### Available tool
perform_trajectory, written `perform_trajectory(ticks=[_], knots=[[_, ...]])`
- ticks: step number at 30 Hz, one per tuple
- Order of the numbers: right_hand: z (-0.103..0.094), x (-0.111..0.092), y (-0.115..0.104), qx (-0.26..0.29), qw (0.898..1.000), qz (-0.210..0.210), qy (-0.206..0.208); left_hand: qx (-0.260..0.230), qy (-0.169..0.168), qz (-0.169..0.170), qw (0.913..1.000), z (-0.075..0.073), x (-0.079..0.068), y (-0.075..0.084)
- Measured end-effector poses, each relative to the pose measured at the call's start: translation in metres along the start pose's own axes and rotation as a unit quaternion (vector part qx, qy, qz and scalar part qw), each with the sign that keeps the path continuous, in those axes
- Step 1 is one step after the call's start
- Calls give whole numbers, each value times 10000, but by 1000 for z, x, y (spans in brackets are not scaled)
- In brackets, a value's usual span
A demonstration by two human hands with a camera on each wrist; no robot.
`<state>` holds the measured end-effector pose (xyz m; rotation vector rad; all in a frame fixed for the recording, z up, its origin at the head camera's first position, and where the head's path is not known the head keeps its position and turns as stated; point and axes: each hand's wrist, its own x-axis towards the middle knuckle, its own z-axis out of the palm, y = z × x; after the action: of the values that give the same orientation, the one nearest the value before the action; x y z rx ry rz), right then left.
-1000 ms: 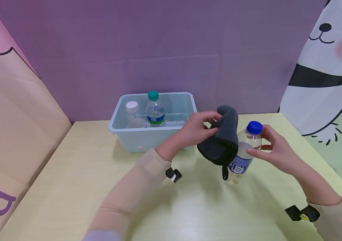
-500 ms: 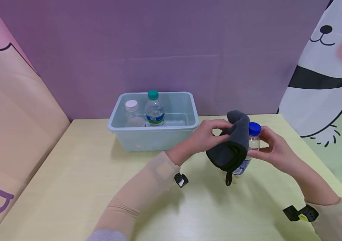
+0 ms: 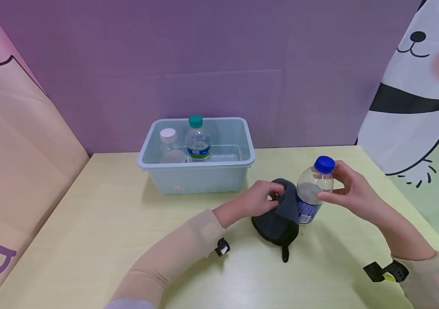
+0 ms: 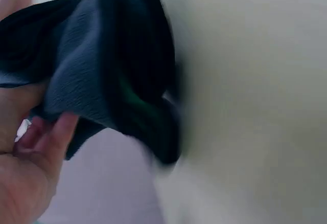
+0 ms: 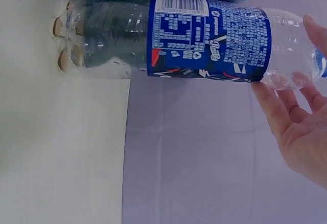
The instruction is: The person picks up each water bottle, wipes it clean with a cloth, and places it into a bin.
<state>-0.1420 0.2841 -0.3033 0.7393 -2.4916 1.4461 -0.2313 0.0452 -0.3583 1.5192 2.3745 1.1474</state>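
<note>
My left hand [image 3: 259,201] pinches a folded dark grey cloth [image 3: 275,227] with black edging and a small hanging loop. The cloth lies against the left side of a clear plastic bottle [image 3: 310,191] with a blue cap and a blue printed label. Around the bottle's upper part curl the thumb and fingers of my right hand [image 3: 352,195]. In the left wrist view, the cloth [image 4: 82,60] bunches over my fingertips and its lower edge is blurred. The right wrist view shows the bottle's label [image 5: 209,40] and clear base, with the dark cloth behind it.
Behind my left hand stands a light blue plastic bin [image 3: 196,180]. Inside it are a white-capped bottle [image 3: 168,136] and a green-capped bottle [image 3: 198,139]. A purple cloth backdrop [image 3: 219,73] rises at the back edge of the pale wooden table [image 3: 107,223].
My left hand first shifted right with the cloth over the bottle's front, then moved down and left along its side, uncovering more of the bottle. The right hand has hardly moved.
</note>
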Motion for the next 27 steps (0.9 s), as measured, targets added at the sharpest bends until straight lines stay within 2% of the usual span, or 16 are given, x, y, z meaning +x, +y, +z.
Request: perform_trajectory(ticks=[3, 5, 7, 9, 12, 14, 16, 23, 27], knots=[[1, 1, 0, -66, 10000, 1, -22, 266, -364, -218, 9987, 8, -2, -9], [1, 1, 1, -78, 10000, 28, -28, 256, -321, -265, 9988, 11, -2, -11], [0, 1, 2, -79, 10000, 43, -27, 5, -102, -270, 9996, 11, -3, -9], [-1, 0, 2, -35, 10000, 25, -16, -393, 257, -215, 9987, 10, -2, -5], [-3, -1, 3, 55, 10000, -65, -16, -969, 901, -29, 9912, 5, 0, 6], [-4, -2, 3, 130, 9998, -117, -5, -1123, 1249, 140, 9857, -2, 4, 15], [-5, -2, 4, 160, 9997, -157, 6, -1140, 1430, 196, 9829, -9, 7, 23], [-3, -4, 6, 135, 9997, -177, 61, -889, 1487, 324, 9843, -31, 24, 45], [-3, -2, 8, 210, 9995, -227, 115, -729, 1420, 397, 9864, -38, 30, 52]])
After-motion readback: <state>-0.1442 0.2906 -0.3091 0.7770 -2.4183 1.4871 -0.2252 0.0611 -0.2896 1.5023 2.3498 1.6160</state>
